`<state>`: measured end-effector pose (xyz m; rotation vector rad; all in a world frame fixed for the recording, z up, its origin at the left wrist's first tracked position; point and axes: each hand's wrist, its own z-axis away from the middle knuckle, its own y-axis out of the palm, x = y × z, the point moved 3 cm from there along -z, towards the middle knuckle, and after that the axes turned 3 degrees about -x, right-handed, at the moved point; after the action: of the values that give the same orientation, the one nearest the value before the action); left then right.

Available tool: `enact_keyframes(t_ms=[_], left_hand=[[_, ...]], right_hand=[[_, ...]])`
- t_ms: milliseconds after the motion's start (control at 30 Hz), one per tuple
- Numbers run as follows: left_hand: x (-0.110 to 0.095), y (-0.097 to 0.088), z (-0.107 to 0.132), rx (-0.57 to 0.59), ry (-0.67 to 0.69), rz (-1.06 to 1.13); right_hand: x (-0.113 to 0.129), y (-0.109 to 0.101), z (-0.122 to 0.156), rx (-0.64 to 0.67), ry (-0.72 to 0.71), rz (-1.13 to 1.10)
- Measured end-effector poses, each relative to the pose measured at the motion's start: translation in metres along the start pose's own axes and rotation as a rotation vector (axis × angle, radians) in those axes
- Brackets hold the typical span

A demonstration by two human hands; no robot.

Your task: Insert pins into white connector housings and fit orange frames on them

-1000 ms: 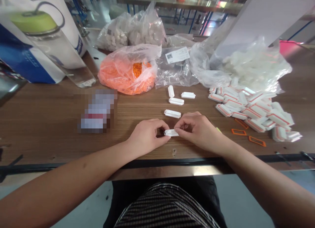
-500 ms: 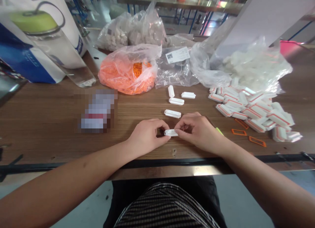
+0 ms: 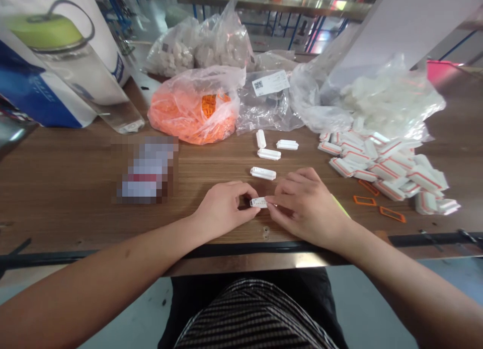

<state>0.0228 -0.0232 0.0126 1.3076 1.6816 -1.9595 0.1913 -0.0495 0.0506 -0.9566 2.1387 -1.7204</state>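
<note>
Sitting at a wooden workbench [image 3: 75, 203], a person in a striped top [image 3: 256, 314] has both forearms forward, with more benches behind. Along the far side lie a clear bag of white parts [image 3: 388, 100], a clear bag of orange parts [image 3: 192, 115], and a clear bag with a QR label [image 3: 264, 105]. Two bags of pale pieces [image 3: 199, 45] sit behind those. At far left stand a blue and white box [image 3: 33, 82] and a glass bottle with a green lid [image 3: 70, 82]. A pixelated item [image 3: 145, 170] lies on the bench, too blurred to name. On the right is a heap of white parts with orange edges [image 3: 385, 170].

The left hand [image 3: 222, 205] is closed, its fingers pinching the left end of a small white plastic piece [image 3: 258, 202]. The piece sits just above the bench, near the front edge, between both hands. The right hand [image 3: 305, 208] is partly curled, with its fingertips [image 3: 269, 199] at the piece's right end; whether they grip it cannot be told. Four loose white pieces [image 3: 263, 173] lie just ahead, and three orange frames [image 3: 392, 214] lie right. Holding both ends squarely looks like the safest way to keep so small a piece steady.
</note>
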Motion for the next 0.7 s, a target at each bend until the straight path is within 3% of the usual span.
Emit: enact_keyframes(t_ms=[100,200,300,367,500,700], left_hand=[[0.000,-0.001,0.000,-0.004,-0.006,-0.008],[0.001,-0.001,-0.001,-0.006,0.008,-0.028],[0.002,-0.001,-0.002,-0.005,0.035,-0.052],[0.002,-0.001,-0.002,-0.003,0.047,-0.060],[0.001,-0.002,-0.002,0.005,0.068,-0.068],[0.001,-0.002,-0.002,0.008,0.072,-0.065]], right_hand=[[-0.010,-0.007,0.007,-0.046,0.036,-0.086],[-0.040,-0.019,0.019,-0.152,0.262,-0.205],[-0.072,-0.022,0.034,-0.046,0.528,-0.172],[-0.084,-0.019,0.041,0.043,0.602,-0.212],[-0.093,-0.008,0.043,0.121,0.538,-0.352],[-0.093,-0.007,0.034,0.203,0.459,-0.201]])
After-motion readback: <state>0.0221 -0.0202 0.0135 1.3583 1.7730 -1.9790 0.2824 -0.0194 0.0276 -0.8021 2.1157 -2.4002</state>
